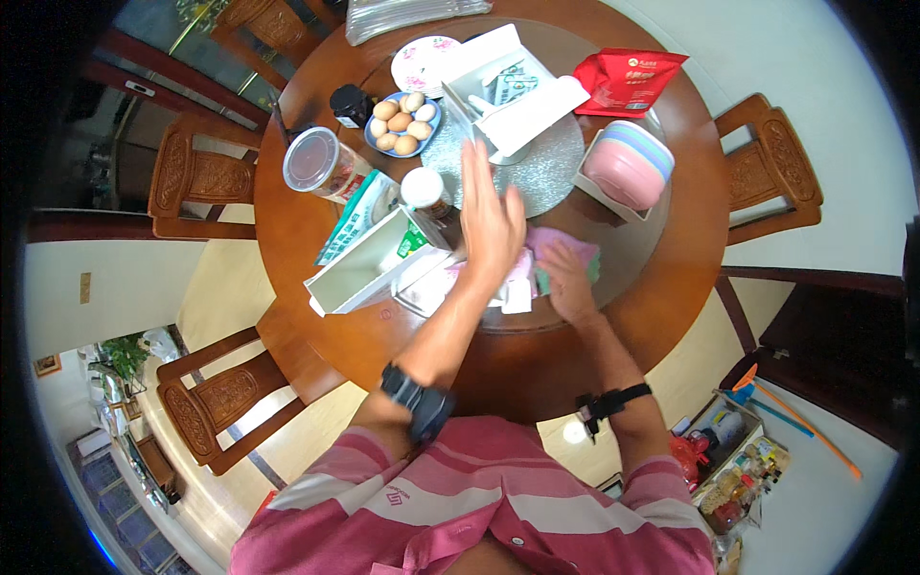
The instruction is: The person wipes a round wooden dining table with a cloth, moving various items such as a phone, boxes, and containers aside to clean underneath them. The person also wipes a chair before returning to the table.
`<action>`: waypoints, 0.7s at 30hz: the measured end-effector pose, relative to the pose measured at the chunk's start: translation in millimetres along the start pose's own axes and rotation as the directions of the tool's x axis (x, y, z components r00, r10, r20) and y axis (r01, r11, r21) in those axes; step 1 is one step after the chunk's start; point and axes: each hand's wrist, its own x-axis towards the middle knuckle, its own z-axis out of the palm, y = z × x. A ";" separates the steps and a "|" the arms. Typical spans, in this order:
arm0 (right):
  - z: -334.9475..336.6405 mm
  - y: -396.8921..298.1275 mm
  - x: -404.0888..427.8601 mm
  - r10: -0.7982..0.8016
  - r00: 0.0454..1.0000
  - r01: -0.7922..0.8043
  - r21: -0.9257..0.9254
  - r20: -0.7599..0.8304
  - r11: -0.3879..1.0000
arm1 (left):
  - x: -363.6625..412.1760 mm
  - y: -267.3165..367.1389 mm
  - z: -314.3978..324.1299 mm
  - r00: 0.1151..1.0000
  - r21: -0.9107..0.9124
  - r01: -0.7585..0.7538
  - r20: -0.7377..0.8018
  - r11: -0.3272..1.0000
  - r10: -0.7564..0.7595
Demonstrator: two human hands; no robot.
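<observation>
My left hand [492,215] is raised over the table, flat and with the thumb apart, holding nothing. My right hand [568,280] lies on a pink and green cloth [571,244], its fingers pressed onto the fabric and slightly blurred. Between my hands, partly hidden by the left forearm, is a pink and white soft pack [519,277]. Left of that forearm lies an open white carton [359,269] with a green packet inside. A white-capped jar [422,190] stands beside my left hand. Beyond the fingertips an open white box [535,122] holds sachets.
Around the round wooden table [496,374] stand carved chairs [215,180]. On it are a blue dish of eggs [402,123], a clear tub [316,162], a dark jar [351,106], floral plates [417,61], a red pouch [632,83] and stacked pastel bowls [625,172].
</observation>
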 end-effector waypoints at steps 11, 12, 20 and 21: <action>-24.6 9.2 5.3 0.292 0.950 -0.300 -0.057 -0.111 0.952 | 85.5 -31.3 16.5 0.994 0.381 0.092 -0.088 0.920 -0.063; -22.1 5.6 9.1 0.277 0.960 -0.279 -0.098 -0.034 0.955 | 86.6 -33.6 16.3 0.995 0.314 0.072 -0.088 0.947 -0.047; -44.7 -30.0 -24.2 0.170 0.982 -0.186 0.289 0.081 0.939 | 79.8 -40.3 26.2 0.989 0.210 0.134 -0.094 0.968 -0.116; -52.9 -27.8 -25.8 0.200 0.978 -0.209 0.391 0.065 0.896 | 82.9 -40.1 28.0 0.989 0.239 0.130 -0.104 0.962 -0.108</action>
